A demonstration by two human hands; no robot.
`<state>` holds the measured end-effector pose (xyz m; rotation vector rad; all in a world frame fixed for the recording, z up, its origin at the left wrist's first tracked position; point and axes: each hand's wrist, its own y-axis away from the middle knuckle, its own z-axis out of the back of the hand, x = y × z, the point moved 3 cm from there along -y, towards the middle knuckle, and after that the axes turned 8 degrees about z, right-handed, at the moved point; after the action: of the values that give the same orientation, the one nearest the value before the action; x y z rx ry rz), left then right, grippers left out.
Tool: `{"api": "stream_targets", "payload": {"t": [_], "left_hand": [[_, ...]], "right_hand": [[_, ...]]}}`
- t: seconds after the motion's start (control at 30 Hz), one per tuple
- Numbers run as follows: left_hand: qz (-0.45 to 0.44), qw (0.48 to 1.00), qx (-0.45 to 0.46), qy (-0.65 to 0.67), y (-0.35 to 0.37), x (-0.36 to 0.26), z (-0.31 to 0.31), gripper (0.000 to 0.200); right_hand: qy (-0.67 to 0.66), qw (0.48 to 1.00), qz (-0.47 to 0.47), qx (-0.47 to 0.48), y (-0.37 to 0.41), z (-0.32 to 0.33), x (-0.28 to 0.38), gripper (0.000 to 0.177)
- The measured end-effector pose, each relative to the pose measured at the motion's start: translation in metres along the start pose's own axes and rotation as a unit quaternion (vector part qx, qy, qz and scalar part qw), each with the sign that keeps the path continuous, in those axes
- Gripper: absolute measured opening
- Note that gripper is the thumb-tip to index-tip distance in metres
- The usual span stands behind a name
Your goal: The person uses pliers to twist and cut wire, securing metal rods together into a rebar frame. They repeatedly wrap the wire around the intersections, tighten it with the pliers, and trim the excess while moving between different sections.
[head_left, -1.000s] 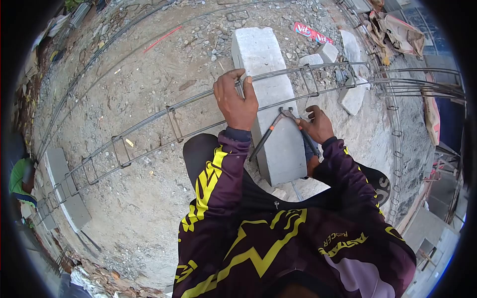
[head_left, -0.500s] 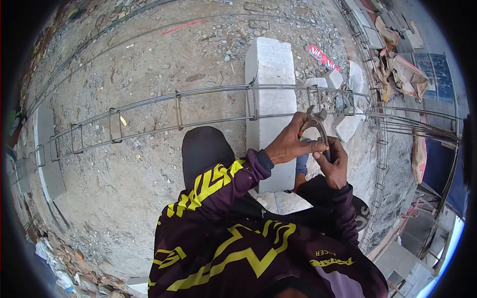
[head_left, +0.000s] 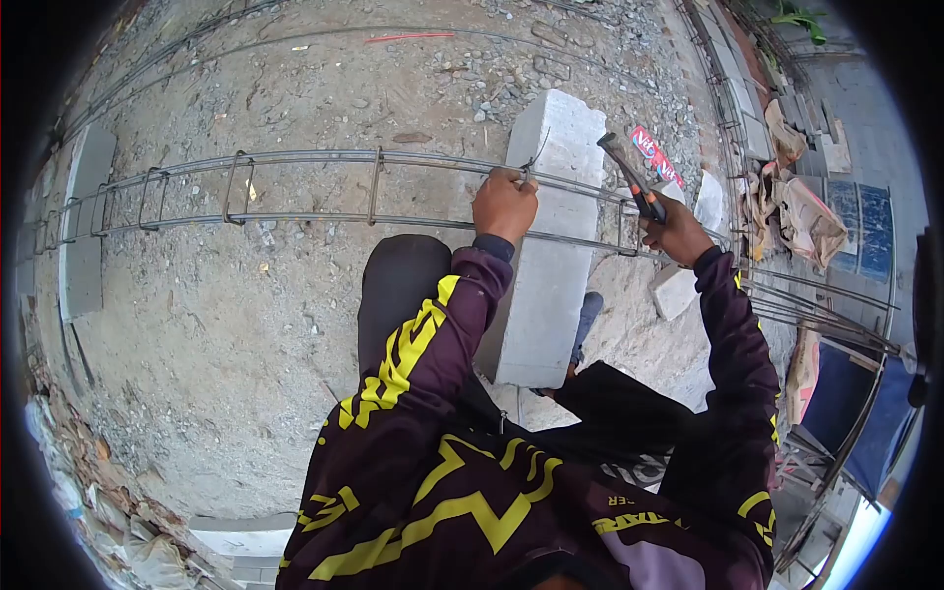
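A long, narrow rebar cage (head_left: 305, 217) with square stirrups crosses in front of me and rests over a pale concrete block (head_left: 556, 285). My left hand (head_left: 505, 205) is closed on the cage at a stirrup by the upper bars, above the block's left side. A thin tie wire (head_left: 540, 147) sticks up beside its fingertips; whether the fingers also pinch the wire is hidden. My right hand (head_left: 677, 232) grips a pair of pincers (head_left: 629, 169) by the orange-and-black handles, jaws pointing up and left, above the cage's right part.
Broken block pieces (head_left: 675, 292) and a red wrapper (head_left: 656, 154) lie to the right. Beyond are torn paper sacks (head_left: 801, 221) and more rebar (head_left: 821, 285). Another block (head_left: 84, 226) supports the cage's left end. Gravel (head_left: 521, 84) covers the ground at the top.
My hands have moved apart. The left has let go of the pincers and gone left onto the cage; the right has moved up with the pincers, now holding them by the handles.
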<state>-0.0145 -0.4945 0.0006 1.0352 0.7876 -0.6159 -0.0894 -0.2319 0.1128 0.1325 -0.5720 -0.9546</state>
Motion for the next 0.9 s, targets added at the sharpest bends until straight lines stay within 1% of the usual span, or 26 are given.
{"api": "stream_targets", "payload": {"t": [0.07,0.13,0.17,0.2,0.3,0.4,0.53,0.63,0.67,0.7,0.8,0.9], "left_hand": [[-0.016,0.995,-0.043,-0.089,-0.011,0.012,-0.025,0.038],[-0.020,0.997,-0.057,-0.058,-0.022,0.022,-0.041,0.036],[-0.020,0.997,-0.063,-0.044,-0.024,0.024,-0.045,0.035],[-0.013,0.998,-0.062,-0.025,-0.026,0.026,-0.048,0.032],[0.008,0.998,-0.061,0.029,-0.028,0.031,-0.056,0.025],[0.058,0.997,-0.035,0.041,-0.021,0.025,-0.051,0.022],[0.009,0.998,-0.069,-0.011,-0.007,0.013,-0.046,0.021],[0.012,0.994,-0.099,-0.037,-0.003,0.014,-0.049,0.021],[0.020,0.992,-0.112,-0.047,-0.002,0.011,-0.048,0.021],[0.027,0.990,-0.125,-0.056,-0.001,0.008,-0.047,0.022],[0.037,0.990,-0.122,-0.059,0.001,0.005,-0.046,0.022],[0.023,0.990,-0.120,-0.070,0.004,0.001,-0.044,0.025]], "right_hand": [[0.149,0.989,0.017,-0.008,-0.031,0.011,-0.005,0.068],[0.299,0.954,0.017,0.000,-0.061,0.019,0.004,0.077],[0.373,0.926,0.052,-0.007,-0.076,0.021,0.007,0.081],[0.410,0.908,0.090,-0.003,-0.090,0.021,0.010,0.091],[0.507,0.829,0.229,-0.056,-0.135,0.019,0.014,0.098],[0.490,0.813,0.313,-0.030,-0.168,0.016,0.020,0.104],[0.482,0.789,0.380,-0.032,-0.193,0.017,0.028,0.101],[0.461,0.792,0.400,-0.037,-0.201,0.019,0.025,0.103],[0.433,0.803,0.408,-0.040,-0.204,0.018,0.022,0.104],[0.435,0.801,0.410,-0.040,-0.207,0.017,0.020,0.104],[0.456,0.787,0.415,-0.032,-0.213,0.020,0.023,0.102],[0.421,0.771,0.473,-0.067,-0.218,0.020,0.027,0.100]]}}
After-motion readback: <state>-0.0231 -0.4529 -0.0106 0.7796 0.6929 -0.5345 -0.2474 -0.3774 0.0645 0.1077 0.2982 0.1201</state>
